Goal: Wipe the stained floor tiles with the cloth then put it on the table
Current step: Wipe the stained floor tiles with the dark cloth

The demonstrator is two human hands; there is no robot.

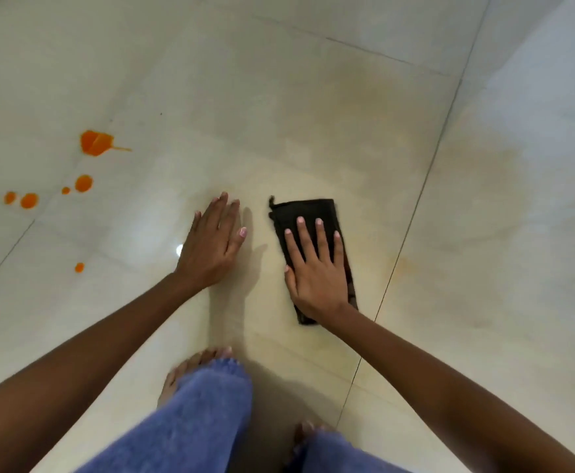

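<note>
A folded black cloth [308,213] lies flat on the pale floor tiles [313,114], right of centre. My right hand [315,268] presses down on it with straight, spread fingers. My left hand [212,242] rests flat on the bare tile just left of the cloth, fingers straight. Bright orange stains sit on the tiles at the left: one large blot [95,142] and several smaller drops [83,183] below it. A faint yellowish smear [477,172] covers the tiles right of the cloth. No table is in view.
My bare feet [194,367] and blue jean legs [194,421] are at the bottom centre, close behind my hands. Dark grout lines [412,216] cross the glossy floor. A lamp's reflection [179,249] glints beside my left wrist.
</note>
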